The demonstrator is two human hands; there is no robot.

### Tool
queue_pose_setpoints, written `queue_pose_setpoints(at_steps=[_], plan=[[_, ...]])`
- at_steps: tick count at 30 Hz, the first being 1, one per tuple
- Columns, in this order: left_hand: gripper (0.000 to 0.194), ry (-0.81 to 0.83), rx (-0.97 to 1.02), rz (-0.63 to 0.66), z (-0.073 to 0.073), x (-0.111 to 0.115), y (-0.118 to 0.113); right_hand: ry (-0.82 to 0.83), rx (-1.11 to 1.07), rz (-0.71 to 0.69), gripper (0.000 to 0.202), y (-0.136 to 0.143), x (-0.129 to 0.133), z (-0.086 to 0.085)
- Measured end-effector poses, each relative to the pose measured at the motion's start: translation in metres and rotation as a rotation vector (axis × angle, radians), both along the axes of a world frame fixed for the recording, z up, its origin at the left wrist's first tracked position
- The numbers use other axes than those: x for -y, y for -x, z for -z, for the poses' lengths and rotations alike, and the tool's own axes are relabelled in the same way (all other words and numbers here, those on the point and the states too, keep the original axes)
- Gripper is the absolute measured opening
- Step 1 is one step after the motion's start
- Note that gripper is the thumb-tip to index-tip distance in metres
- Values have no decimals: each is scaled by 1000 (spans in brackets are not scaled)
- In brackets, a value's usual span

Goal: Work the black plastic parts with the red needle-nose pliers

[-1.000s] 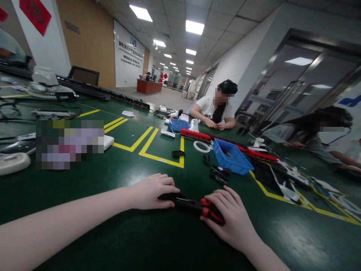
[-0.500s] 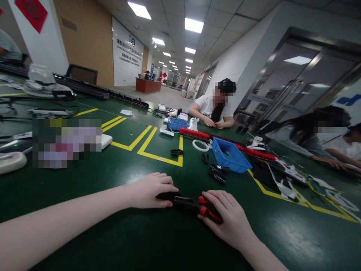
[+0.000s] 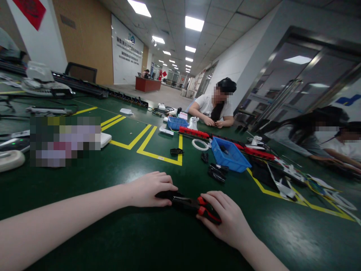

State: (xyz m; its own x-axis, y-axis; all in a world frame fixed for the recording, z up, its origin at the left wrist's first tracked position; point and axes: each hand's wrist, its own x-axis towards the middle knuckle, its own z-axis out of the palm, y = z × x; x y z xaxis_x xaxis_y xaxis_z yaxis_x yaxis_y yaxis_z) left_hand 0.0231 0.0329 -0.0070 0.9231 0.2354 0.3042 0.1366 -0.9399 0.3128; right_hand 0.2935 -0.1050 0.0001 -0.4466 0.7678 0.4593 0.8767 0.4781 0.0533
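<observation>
Fingers of the left hand (image 3: 153, 190) hide much of a glossy black piece (image 3: 166, 194), pinching it; the right hand (image 3: 225, 218) curls around red-and-black pliers (image 3: 208, 210).

Behind your green table (image 3: 113, 233) there's a wood-tone wall (image 3: 84, 41) w/ a white sign panel (image 3: 126, 56) and a red-brown desk (image 3: 147, 84). Rect. ceiling lights (image 3: 194, 23) run back; glass doors (image 3: 282, 86), prob. metal-framed, stand on your right.

Far-R person's head (image 3: 353, 130) now more vis.
</observation>
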Motion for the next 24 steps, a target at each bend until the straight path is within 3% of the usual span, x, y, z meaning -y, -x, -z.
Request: queue_pose_setpoints(at_steps=[12,24], plan=[[41,-4,11,4,-1,-1,1,66,-9,1,41,-6,-1,-2],[41,-15,21,10,3,-3,-1,91,-25,31,40,4,5,-4]])
